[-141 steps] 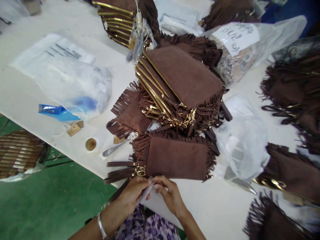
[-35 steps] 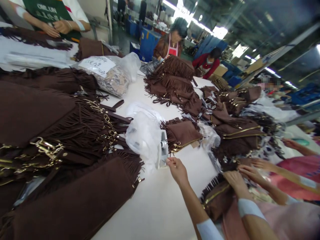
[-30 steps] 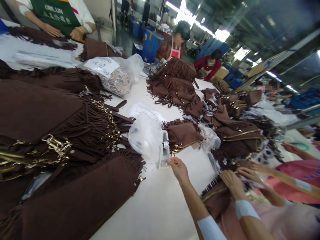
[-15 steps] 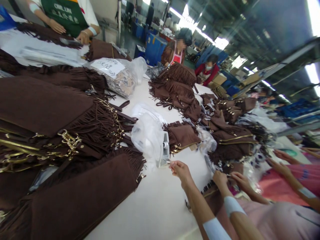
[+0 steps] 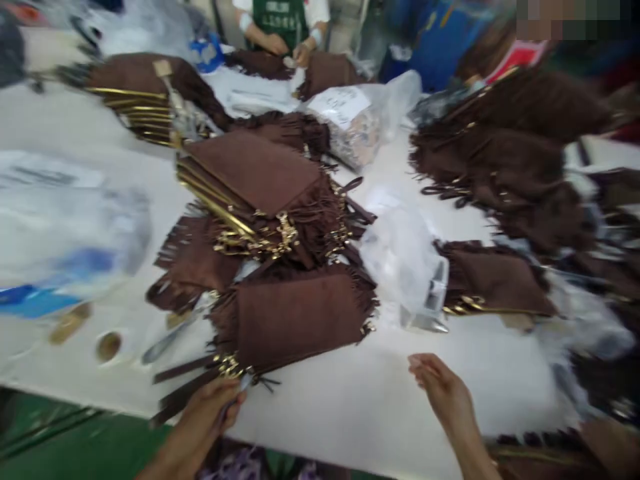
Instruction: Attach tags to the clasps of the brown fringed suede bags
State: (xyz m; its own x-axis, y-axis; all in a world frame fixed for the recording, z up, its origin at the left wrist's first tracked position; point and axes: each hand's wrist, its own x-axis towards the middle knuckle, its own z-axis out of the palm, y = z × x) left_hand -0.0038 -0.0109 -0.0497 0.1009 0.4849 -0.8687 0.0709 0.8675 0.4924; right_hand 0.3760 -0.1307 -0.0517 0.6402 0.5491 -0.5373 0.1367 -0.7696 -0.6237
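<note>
My left hand [image 5: 215,403] is closed around a slim silver tool [image 5: 246,381], its kind blurred, at the table's front edge. Just beyond it lies a stack of dark brown fringed bags [image 5: 300,320] with gold clasps, and brown straps reach toward my wrist. My right hand [image 5: 440,383] hovers over the white table [image 5: 340,407], thumb and fingertips pinched together; anything between them is too small to make out. Ahead of that hand stands a small grey tape dispenser [image 5: 437,287], against a crumpled clear plastic bag [image 5: 400,253].
More brown fringed bags [image 5: 255,167] with gold zips are piled behind, and others [image 5: 505,153] at the right. A roll of tape [image 5: 109,347] and plastic packaging [image 5: 65,227] lie at left. Across the table a person in a green apron [image 5: 280,27] handles brown pieces.
The view has swung left and down, bringing my left hand with the silver tool into sight. My right hand is now farther from the tape dispenser, its fingers still pinched.
</note>
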